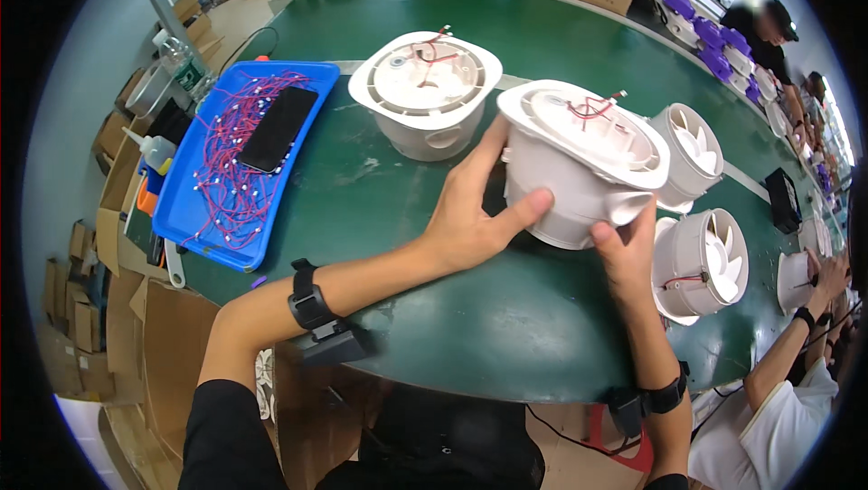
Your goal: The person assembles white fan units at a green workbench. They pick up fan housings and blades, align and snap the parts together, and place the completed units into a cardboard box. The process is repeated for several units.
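Note:
Between my hands is a white plastic fan housing (pixel 562 184), tilted, with red and black wires on its top and a short spout on its side. My left hand (pixel 479 205) grips its left side, thumb across the front. My right hand (pixel 626 250) holds the lower right, by the spout. A similar white housing (pixel 423 97) stands upright on the green table to the left, wires on top. Right of the held one, two white fan units (pixel 692 151) lie on their sides with blades showing; the nearer fan unit (pixel 710 264) has a small wire.
A blue tray (pixel 172 219) at left holds tangled pink wires (pixel 231 160) and a black phone (pixel 278 128). A water bottle (pixel 181 65) and a glue bottle (pixel 155 148) stand beyond it. A black box (pixel 783 201) lies at right, near a co-worker's hand (pixel 827 277).

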`<state>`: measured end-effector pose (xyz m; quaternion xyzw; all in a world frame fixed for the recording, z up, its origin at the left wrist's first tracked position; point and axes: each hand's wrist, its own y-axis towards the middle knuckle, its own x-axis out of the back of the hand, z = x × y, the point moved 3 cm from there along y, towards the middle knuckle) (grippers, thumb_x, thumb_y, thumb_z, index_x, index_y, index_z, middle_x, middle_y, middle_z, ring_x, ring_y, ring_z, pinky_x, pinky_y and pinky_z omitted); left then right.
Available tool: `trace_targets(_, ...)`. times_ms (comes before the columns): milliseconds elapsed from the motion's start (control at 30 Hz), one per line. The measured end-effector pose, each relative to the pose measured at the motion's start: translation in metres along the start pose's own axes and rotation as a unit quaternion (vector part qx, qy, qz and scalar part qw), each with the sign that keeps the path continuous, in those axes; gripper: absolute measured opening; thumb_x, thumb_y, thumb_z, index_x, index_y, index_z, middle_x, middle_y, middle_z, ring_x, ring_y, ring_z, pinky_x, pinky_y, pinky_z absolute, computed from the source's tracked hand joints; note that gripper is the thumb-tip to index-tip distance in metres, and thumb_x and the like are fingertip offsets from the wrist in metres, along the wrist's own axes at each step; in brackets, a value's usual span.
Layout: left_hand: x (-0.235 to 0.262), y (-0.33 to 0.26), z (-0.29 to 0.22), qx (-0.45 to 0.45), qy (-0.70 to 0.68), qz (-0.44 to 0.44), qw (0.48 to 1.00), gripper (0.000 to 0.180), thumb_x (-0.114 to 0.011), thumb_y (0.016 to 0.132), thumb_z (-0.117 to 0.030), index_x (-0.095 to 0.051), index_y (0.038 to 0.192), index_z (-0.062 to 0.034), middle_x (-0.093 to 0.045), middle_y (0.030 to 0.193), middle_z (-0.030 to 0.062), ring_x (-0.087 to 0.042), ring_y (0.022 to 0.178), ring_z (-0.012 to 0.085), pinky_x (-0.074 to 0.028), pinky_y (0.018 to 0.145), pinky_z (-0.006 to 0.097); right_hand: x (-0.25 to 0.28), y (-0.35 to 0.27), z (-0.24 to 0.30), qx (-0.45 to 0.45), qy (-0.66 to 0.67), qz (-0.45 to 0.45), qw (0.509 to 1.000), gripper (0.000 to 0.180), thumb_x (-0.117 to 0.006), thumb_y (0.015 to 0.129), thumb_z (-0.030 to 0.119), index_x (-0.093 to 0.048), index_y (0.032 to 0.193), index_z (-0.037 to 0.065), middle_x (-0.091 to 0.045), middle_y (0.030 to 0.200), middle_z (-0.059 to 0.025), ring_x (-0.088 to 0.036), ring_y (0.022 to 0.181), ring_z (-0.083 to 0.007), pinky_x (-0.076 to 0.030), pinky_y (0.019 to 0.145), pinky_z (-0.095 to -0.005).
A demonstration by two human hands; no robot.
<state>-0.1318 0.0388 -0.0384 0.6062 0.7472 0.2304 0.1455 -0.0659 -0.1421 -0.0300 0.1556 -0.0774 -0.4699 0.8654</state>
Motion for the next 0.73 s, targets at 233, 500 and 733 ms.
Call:
trace_targets(233,0.007,-0.002,0.002,-0.012,-0.034,-0.034,0.999,0.067,-0.056,0.090,-0.033,-0.029,0.140,0.0034,-0.047,0.129,0.0198,-0.047,0.119,0.0282,-0.041,0.097,0.038,-0.003,-0.002,-0.003,-0.011,-0.008,-0.004,1.000,0.104,-0.081,0.070,0.033,-0.017,0.145,0.000,-0.036,0.140,-0.0154,-0.038,0.129,-0.0255,-0.030,0.108,-0.0372)
trace_targets(500,0.001,0.001,-0.006,0.035,-0.048,0.007,0.998,0.083,-0.066,0.081,-0.039,-0.024,0.139,0.0025,-0.038,0.136,0.0230,-0.039,0.128,0.0321,-0.031,0.106,0.041,-0.003,-0.003,-0.004,-0.036,-0.007,-0.001,0.999,0.104,-0.082,0.069,0.030,-0.018,0.145,-0.001,-0.036,0.141,-0.0156,-0.039,0.130,-0.0254,-0.031,0.108,-0.0369)
trace_targets(733,0.000,0.001,0.004,0.074,-0.081,0.031,0.993,0.094,-0.071,0.078,-0.044,-0.019,0.141,0.0011,-0.035,0.139,0.0228,-0.037,0.130,0.0327,-0.029,0.109,0.042,-0.008,0.004,0.003,-0.001,-0.015,0.027,1.000,0.108,-0.080,0.071,0.024,-0.008,0.148,0.001,-0.032,0.144,-0.0155,-0.035,0.133,-0.0257,-0.028,0.110,-0.0359)
